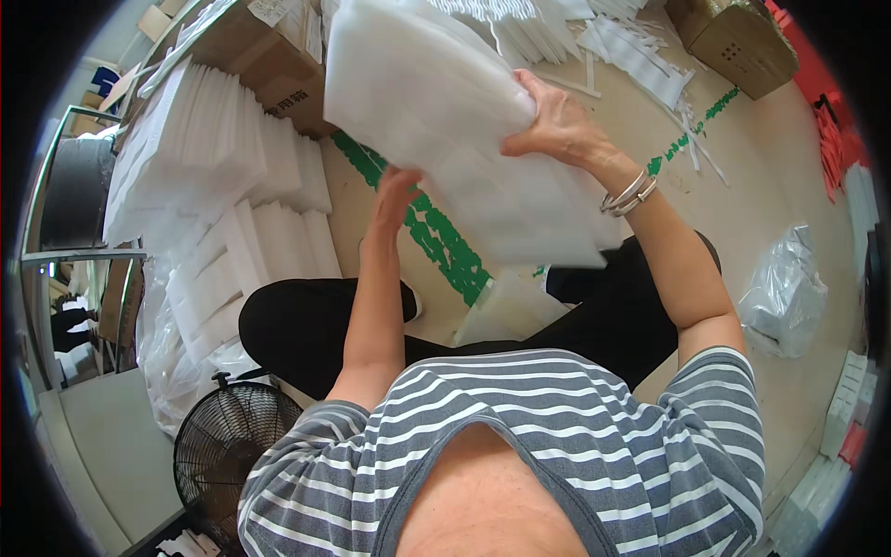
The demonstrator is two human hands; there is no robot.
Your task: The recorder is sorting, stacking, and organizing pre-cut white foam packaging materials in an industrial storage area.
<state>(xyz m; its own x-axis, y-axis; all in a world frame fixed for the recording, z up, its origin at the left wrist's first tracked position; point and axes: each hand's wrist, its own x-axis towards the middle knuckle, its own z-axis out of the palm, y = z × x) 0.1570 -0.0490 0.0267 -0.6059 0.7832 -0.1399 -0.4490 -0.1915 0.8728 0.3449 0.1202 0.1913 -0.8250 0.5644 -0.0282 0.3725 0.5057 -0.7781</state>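
A stack of white foam sheets [436,121] hangs tilted in front of me, blurred in places by motion. My right hand [561,121] grips its right side, thumb across the top face and fingers along the upper edge. At the stack's lower left edge is my left hand [399,195]. Its fingers are smeared and partly hidden there, so whether they grip or only touch the foam cannot be told. Below the stack, a translucent white sheet [510,311] lies on the floor between my legs.
Tall piles of white foam sheets [200,153] stand at the left beside a cardboard box [278,84]. A black fan [232,436] is near my left elbow. Foam offcuts [640,60] litter the far floor. At the right lie a clear plastic bag [787,292] and another carton [738,46].
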